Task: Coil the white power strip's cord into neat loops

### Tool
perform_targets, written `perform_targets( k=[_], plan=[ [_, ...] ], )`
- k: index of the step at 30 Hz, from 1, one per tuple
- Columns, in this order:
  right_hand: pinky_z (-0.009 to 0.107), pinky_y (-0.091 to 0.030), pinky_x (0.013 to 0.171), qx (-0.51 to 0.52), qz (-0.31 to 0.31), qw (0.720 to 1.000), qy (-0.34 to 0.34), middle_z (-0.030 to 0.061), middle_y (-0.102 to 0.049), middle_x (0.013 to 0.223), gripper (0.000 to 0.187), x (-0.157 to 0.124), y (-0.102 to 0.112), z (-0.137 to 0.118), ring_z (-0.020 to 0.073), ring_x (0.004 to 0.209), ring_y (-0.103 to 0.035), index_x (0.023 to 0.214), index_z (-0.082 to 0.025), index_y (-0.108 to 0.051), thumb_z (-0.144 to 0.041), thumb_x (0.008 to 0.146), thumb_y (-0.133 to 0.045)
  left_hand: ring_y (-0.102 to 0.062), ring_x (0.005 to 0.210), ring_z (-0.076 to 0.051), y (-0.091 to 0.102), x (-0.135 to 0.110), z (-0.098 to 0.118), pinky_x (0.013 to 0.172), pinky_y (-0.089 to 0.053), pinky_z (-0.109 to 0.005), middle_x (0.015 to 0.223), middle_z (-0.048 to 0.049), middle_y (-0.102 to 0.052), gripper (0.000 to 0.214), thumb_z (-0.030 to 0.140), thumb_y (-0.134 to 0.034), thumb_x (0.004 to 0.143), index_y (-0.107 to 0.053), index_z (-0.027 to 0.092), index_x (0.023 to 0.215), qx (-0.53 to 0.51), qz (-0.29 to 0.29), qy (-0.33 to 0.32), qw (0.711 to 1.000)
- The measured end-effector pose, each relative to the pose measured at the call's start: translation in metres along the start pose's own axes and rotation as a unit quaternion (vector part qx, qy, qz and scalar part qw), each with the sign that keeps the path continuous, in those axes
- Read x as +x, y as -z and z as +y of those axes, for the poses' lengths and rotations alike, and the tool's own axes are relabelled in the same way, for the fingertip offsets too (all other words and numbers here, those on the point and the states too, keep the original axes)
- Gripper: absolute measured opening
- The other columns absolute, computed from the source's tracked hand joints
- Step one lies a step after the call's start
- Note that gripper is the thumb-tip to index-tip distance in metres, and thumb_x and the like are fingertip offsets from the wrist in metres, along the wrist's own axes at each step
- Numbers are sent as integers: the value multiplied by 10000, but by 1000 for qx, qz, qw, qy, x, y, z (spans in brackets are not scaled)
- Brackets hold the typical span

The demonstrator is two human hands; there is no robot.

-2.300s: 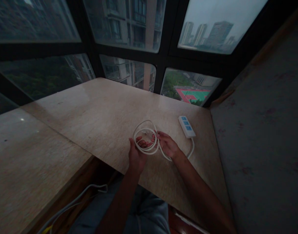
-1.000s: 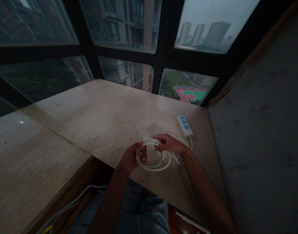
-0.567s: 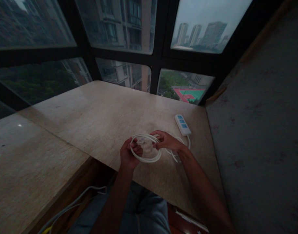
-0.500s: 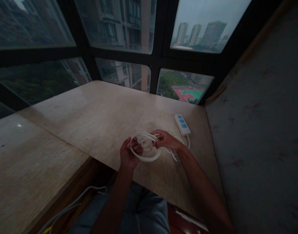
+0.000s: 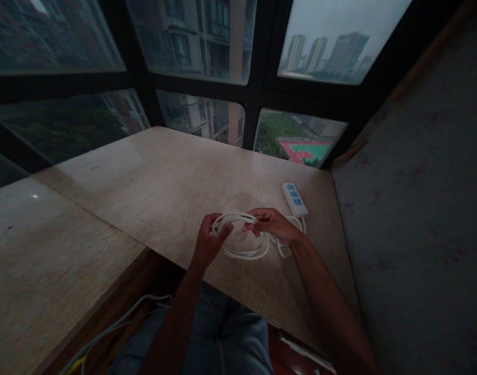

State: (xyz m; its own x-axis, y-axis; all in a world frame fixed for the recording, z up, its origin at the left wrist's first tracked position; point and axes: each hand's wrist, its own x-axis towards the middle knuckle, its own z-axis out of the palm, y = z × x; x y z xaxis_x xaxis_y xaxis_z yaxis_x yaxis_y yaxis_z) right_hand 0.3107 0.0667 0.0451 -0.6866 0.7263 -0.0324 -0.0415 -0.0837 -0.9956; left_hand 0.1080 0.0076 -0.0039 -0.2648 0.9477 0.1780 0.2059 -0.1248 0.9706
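A white cable (image 5: pixel 244 255) is wound into several loose loops above the stone-like counter. My left hand (image 5: pixel 211 237) grips the left side of the coil, thumb lying over the strands. At the upper right of the loops, my right hand (image 5: pixel 272 225) has its fingers closed around the strands; its fingertips show inside the ring. More cable runs from the coil past my right wrist to a white power strip (image 5: pixel 295 200) with blue socket faces, which lies behind my right hand. The cable's plug end cannot be made out.
The beige counter (image 5: pixel 176 177) reaches back to dark-framed windows (image 5: pixel 249 96). A patterned wall (image 5: pixel 402 224) bounds the right side. Below the counter's front edge, grey cables (image 5: pixel 121 319) hang at the left, beside my legs (image 5: pixel 223 333).
My left hand has turned, bringing its thumb over the coil where its curled fingers showed before. The loops look wider and flatter. The view has shifted slightly.
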Motion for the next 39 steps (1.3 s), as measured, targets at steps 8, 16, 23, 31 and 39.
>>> perform_targets(
  k=[8, 16, 23, 31, 39],
  plan=[
    [203, -446, 572, -41, -58, 997, -5, 30, -702, 800, 286, 1, -5, 6, 86, 608, -575, 995, -138, -704, -252, 734, -713, -645, 951, -212, 11, 18, 30, 829, -491, -325, 1066, -78, -682, 477, 392, -727, 721, -598, 207, 1143, 93, -319, -86, 939],
    [218, -472, 589, -43, 0, 999, 15, 18, -684, 780, 348, 1, -5, 6, 95, 608, -598, 1024, -148, -652, -318, 732, -736, -461, 394, -80, 9, 40, 35, 399, -358, -185, 483, 39, -507, 392, 529, -626, 775, -653, 139, 809, 13, -381, 70, 922],
    [319, -499, 822, -157, 21, 986, 55, 52, -672, 1044, 582, -8, -11, -5, 172, 935, -637, 1325, -247, -472, -367, 801, -695, -376, 320, -61, 11, 39, 52, 318, -269, -166, 410, 40, -455, 233, 359, -799, 632, -679, 159, 635, -90, -272, 147, 947],
    [429, -457, 954, -287, 298, 896, 164, 113, -572, 1252, 530, -23, 23, -23, 240, 1129, -562, 1286, -259, -508, -440, 812, -663, -277, 299, -33, 27, 42, 57, 302, -207, -151, 368, 79, -330, 327, 421, -778, 648, -607, 157, 558, -100, -154, 175, 967],
    [463, -453, 938, -304, 276, 911, -45, 159, -550, 1211, 1037, -14, 33, 16, 293, 1110, -557, 1420, -183, -326, -513, 573, -826, -223, 301, -16, 42, 39, 67, 314, -205, -156, 385, 103, -262, 332, 388, -774, 656, -556, 156, 563, -226, -91, 144, 959]
  ],
)
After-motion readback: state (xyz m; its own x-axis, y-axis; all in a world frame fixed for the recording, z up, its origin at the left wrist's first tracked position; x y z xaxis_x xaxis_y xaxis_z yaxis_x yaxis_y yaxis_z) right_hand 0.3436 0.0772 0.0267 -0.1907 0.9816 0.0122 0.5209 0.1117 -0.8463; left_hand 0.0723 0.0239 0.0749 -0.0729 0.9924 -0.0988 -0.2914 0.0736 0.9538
